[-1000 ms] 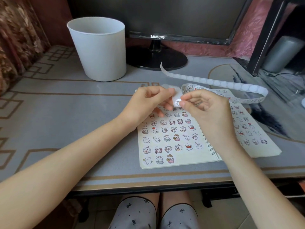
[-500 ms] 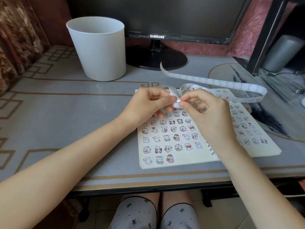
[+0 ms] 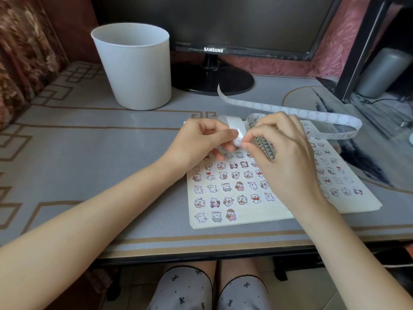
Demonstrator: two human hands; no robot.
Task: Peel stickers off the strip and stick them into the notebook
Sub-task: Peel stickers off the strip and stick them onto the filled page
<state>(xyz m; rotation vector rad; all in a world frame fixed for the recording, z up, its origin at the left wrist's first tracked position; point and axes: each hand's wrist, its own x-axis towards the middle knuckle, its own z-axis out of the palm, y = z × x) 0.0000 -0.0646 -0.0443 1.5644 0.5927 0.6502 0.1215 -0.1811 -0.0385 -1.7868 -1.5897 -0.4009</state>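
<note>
Over the last second the hands are closing in on each other above the top of the notebook (image 3: 257, 217). The left hand (image 3: 201, 142) is hardly moving. It is rolling the strip (image 3: 312, 114) a little tighter over its forefinger, so that a curl of backing now shows at its 1 o'clock. The right hand (image 3: 283, 157) is drawing in from 3 o'clock, and its fingertips now meet the fold where a gap showed half a second ago. This likely means the peel is only starting: the edge of the sticker (image 3: 238, 139) is being lifted and is not yet free of the backing.

The left hand's fingers are curling inward, and its thumb (image 3: 225, 133) is pressing the strip down against the forefinger, holding the fold firm. At its 3 o'clock, the small white sticker is sitting on the bend of the strip, just between the two hands. The right hand's forefinger (image 3: 252, 136) and thumb (image 3: 248, 145) are narrowed to a fine pinch on that sticker's edge, while its other fingers are bending loosely over the spiral binding. Whether they touch the binding cannot be told.

From the hands the rest of the strip is looping out toward 2 o'clock and back toward 12 o'clock, mostly as bare backing with empty circles. The notebook is lying open on the table (image 3: 111, 153) below the hands, its pages already covered in rows of stickers. A white bin (image 3: 134, 68) is standing at its 10 o'clock.
</note>
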